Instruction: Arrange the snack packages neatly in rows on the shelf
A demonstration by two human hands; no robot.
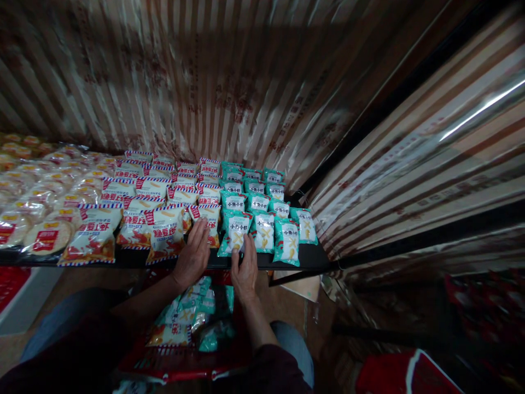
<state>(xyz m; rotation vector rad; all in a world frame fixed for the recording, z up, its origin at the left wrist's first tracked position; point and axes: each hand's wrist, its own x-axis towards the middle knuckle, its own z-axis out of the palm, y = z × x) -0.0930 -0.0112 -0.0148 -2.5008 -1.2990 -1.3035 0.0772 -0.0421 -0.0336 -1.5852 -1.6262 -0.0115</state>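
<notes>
My left hand lies flat with fingers stretched out on the front edge of the dark shelf, touching a red-and-white snack packet. My right hand rests beside it, fingers extended up against the front teal snack packet. Rows of teal packets fill the shelf's right part, and rows of red-and-white packets fill its middle. Below my forearms a red basket holds several more teal and red packets.
Round cracker packs in clear wrap cover the shelf's left part. Shiny striped wrapping hangs behind the shelf and along the right. A red carton sits low right. A white box edge is low left.
</notes>
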